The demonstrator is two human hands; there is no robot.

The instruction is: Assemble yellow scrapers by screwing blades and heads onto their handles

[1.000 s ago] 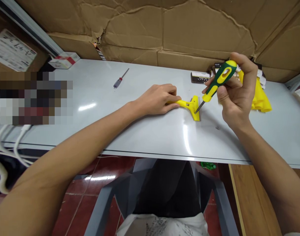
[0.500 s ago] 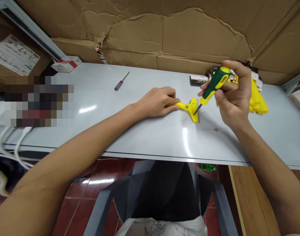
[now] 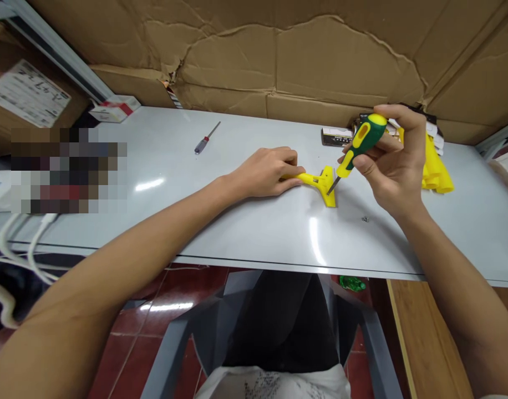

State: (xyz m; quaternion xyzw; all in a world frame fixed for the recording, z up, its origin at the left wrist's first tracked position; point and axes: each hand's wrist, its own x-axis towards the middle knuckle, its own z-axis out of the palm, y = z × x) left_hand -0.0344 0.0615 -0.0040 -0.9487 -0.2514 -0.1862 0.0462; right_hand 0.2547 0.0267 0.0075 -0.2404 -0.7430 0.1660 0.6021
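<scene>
A yellow scraper [image 3: 327, 183] with a T-shaped head lies on the light grey table [image 3: 254, 233]. My left hand [image 3: 274, 172] is closed around its handle and rests on the tabletop. My right hand [image 3: 397, 166] grips a green and yellow screwdriver [image 3: 364, 141] by the handle, fingertips near its butt end. The screwdriver leans to the right, and its tip touches the lower part of the scraper's head. Some tiny metal pieces, seemingly screws [image 3: 365, 219], lie to the right of the scraper.
A smaller grey screwdriver [image 3: 202, 144] lies at the back left. Behind my right hand are yellow plastic pieces [image 3: 437, 169] and a black and white box [image 3: 336, 136]. A red and white box [image 3: 115, 108] and white cables [image 3: 37, 238] are on the left. Cardboard [image 3: 274, 61] lines the back.
The screwdriver handle has turned about its axis in my right hand, and my thumb has shifted on it. My left hand and the scraper stay in place.
</scene>
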